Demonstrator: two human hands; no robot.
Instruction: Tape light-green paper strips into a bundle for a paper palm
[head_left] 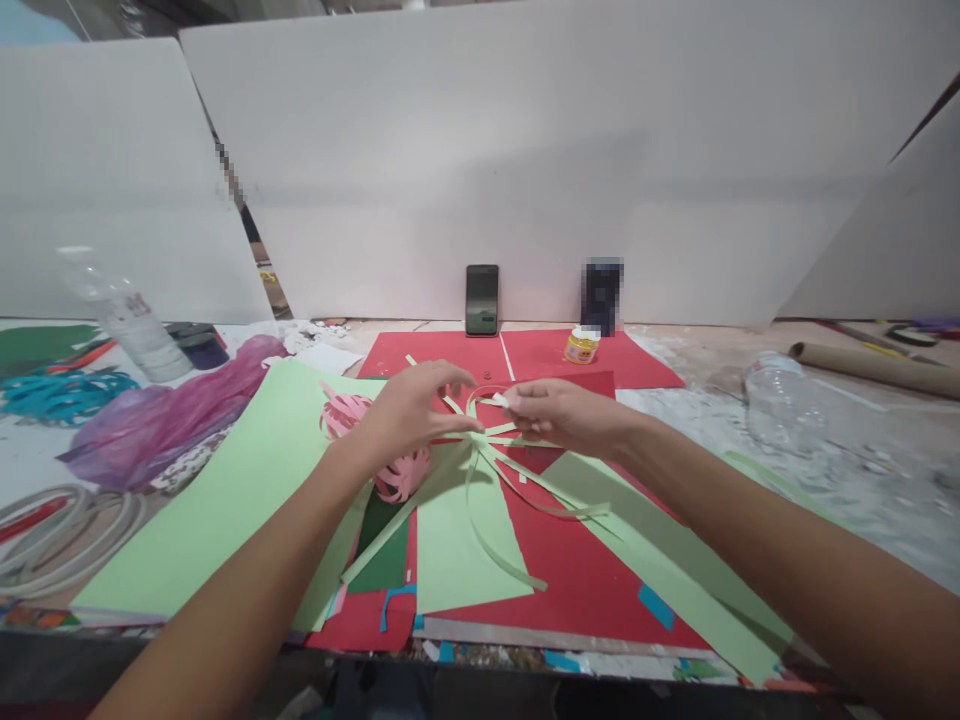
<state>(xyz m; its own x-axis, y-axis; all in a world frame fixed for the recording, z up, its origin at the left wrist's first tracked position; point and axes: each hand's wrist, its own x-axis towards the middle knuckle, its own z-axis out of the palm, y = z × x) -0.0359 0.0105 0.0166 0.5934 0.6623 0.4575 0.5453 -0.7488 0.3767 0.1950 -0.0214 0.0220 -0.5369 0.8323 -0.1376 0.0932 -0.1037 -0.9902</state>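
Pale green paper strips (544,487) fan out like a star from a shared centre over red paper, some curling upward. Pinched between the fingertips of my right hand (562,412) is the end of one strip, bent up into a loop; a small white patch shows at that tip. My left hand (416,408) arches over the star's left side, thumb stretched to the centre and fingers apart from it. Just behind my left wrist lies a pink cut-paper piece (405,472), partly covered by the arm.
Green sheets (225,480) and red paper (592,560) cover the table. A yellow glue jar (582,346) and a phone (482,300) stand at the back. Left are a bottle (139,325), purple plastic (165,420) and coiled tubing (82,540); right, another bottle (784,400) and a cardboard tube (877,368).
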